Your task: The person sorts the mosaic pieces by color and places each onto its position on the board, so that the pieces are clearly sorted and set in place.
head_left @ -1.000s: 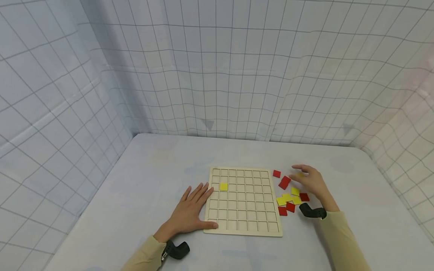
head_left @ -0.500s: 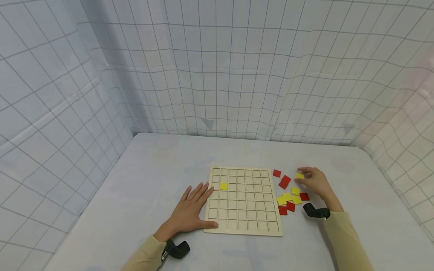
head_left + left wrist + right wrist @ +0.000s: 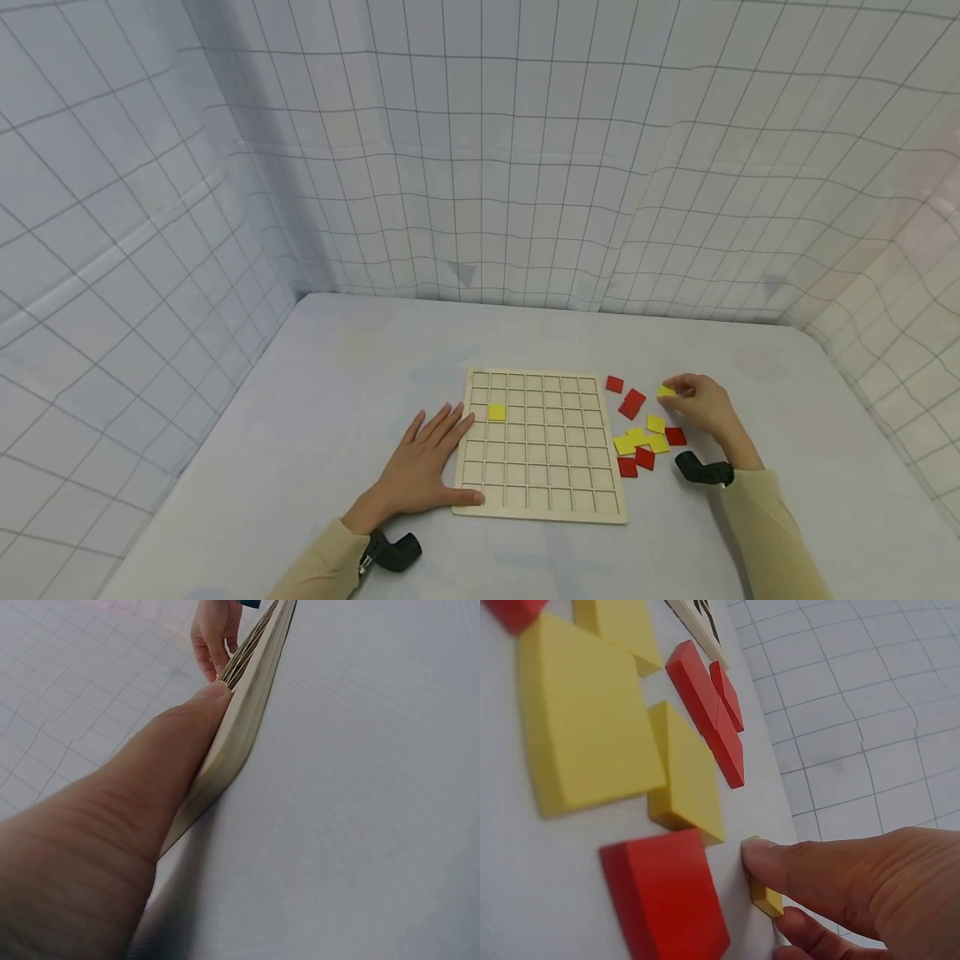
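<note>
A pale wooden grid board [image 3: 540, 517] lies flat on the table, one yellow tile [image 3: 497, 412] set in a cell toward its upper left. My left hand [image 3: 422, 467] rests spread along the board's left edge, thumb on the lower left corner; in the left wrist view that thumb [image 3: 150, 757] presses on the rim. To the right of the board, my right hand [image 3: 703, 407] pinches a yellow square tile [image 3: 765, 896] between thumb and fingers, close over the table. The tile is partly covered by the thumb in the right wrist view.
Loose yellow tiles [image 3: 637, 437] and red tiles [image 3: 632, 404] lie scattered between the board and my right hand, some overlapping. A red tile [image 3: 667, 892] lies just beside my right thumb. A white gridded curtain [image 3: 525, 167] stands behind the table [image 3: 375, 350].
My right hand has moved slightly right and nearer, and its fingers have closed on the yellow tile. The left hand has stayed on the board.
</note>
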The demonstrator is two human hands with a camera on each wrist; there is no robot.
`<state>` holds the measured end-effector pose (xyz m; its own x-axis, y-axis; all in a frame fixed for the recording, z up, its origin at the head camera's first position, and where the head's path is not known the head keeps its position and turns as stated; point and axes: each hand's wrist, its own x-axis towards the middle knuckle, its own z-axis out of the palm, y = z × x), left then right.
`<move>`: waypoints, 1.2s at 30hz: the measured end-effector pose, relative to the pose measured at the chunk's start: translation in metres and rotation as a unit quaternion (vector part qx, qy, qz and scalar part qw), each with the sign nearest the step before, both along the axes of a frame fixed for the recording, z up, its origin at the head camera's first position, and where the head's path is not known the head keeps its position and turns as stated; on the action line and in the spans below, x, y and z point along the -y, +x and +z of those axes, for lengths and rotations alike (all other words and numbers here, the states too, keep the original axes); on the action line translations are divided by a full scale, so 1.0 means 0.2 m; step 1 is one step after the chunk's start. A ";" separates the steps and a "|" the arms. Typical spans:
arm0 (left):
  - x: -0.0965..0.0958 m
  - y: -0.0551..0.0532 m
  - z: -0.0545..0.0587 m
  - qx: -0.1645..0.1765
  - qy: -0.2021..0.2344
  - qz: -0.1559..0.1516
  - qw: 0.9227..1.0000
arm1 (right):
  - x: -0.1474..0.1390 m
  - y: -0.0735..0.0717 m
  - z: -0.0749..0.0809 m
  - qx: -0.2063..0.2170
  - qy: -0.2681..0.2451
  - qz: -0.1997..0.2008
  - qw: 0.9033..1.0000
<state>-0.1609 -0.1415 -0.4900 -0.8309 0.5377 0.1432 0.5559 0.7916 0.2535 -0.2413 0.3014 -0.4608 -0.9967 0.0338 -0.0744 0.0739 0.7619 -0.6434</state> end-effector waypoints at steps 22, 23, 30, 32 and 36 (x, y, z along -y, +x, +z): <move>0.00 0.00 -0.01 -0.005 0.001 0.000 1.000 | -0.02 0.01 -0.01 0.005 -0.002 -0.010 1.000; 0.00 0.00 -0.01 -0.006 0.001 0.000 1.000 | -0.02 0.02 -0.01 0.003 0.000 -0.010 1.000; 0.00 0.00 -0.01 -0.009 0.003 -0.001 1.000 | -0.01 0.03 0.01 -0.009 -0.003 -0.007 1.000; 0.00 0.00 -0.02 -0.010 0.002 -0.001 1.000 | -0.01 0.03 0.00 -0.014 -0.001 -0.009 1.000; 0.00 -0.01 -0.02 -0.010 0.002 0.000 1.000 | -0.02 0.03 -0.01 -0.034 -0.003 -0.013 0.999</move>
<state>-0.1619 -0.1420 -0.4940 -0.8281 0.5368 0.1612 0.5605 0.7911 0.2448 -0.2354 0.3046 -0.4624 -0.9982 0.0602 -0.0062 0.0497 0.7566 -0.6520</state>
